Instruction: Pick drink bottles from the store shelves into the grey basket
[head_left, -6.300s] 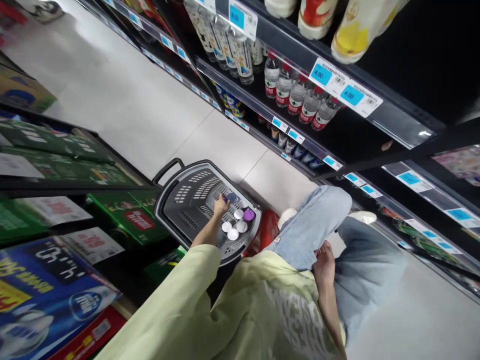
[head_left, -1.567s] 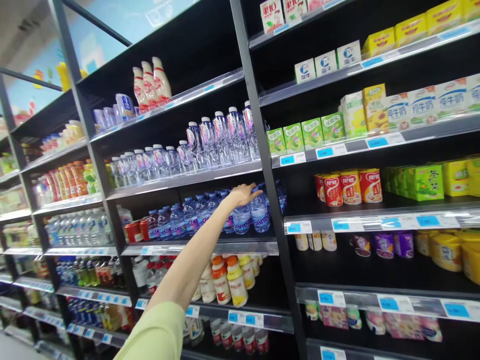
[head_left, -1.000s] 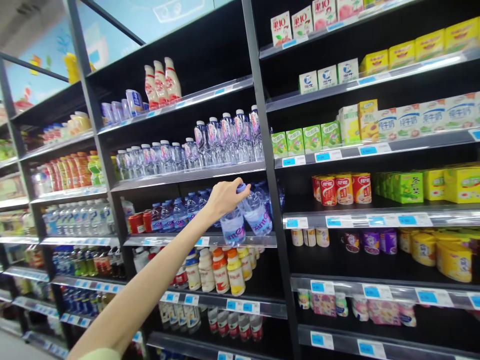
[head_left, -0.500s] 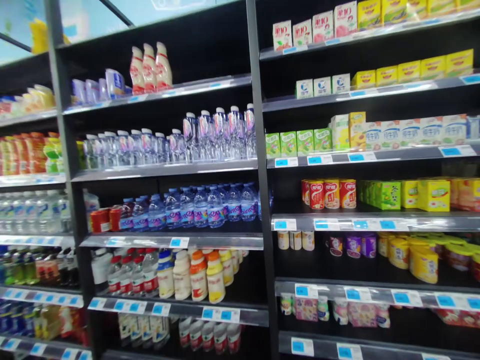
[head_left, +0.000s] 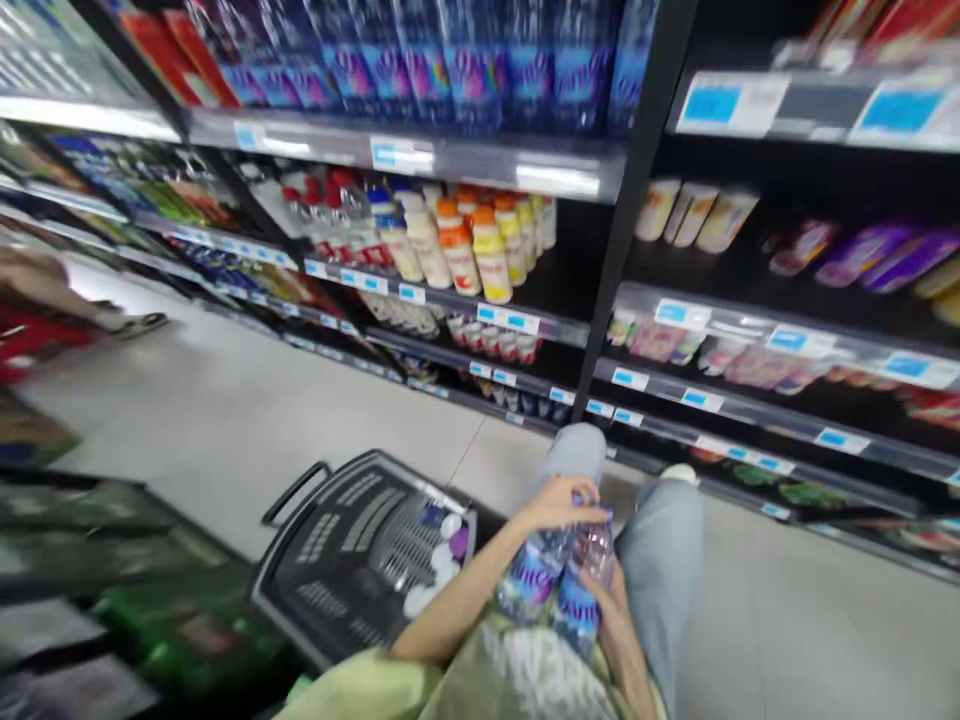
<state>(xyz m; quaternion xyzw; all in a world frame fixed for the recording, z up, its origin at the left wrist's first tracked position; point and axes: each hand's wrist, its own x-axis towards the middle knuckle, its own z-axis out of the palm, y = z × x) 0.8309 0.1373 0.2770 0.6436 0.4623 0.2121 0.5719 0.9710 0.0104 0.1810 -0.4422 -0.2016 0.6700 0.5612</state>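
Two clear water bottles with blue and purple labels are held close to my body, side by side. My left hand [head_left: 564, 503] is closed over their tops, around the caps and necks; its exact hold on each is blurred. The left water bottle [head_left: 527, 580] hangs under that hand. Around the side of the right water bottle [head_left: 576, 607] my right hand [head_left: 611, 597] is wrapped. Beside my left arm stands a dark shopping basket [head_left: 330, 590] with white and purple items at its far end.
Shelves run across the front, with blue-labelled bottles [head_left: 465, 75] above and orange- and yellow-capped bottles [head_left: 480, 250] lower down. A shelf post [head_left: 622, 190] divides two bays. Green packs [head_left: 195, 630] are at lower left. Another person's leg [head_left: 67, 295] shows at far left.
The view has swung down from the upper shelves to the floor and my lap. Both hands, the two water bottles and the basket have come into sight.
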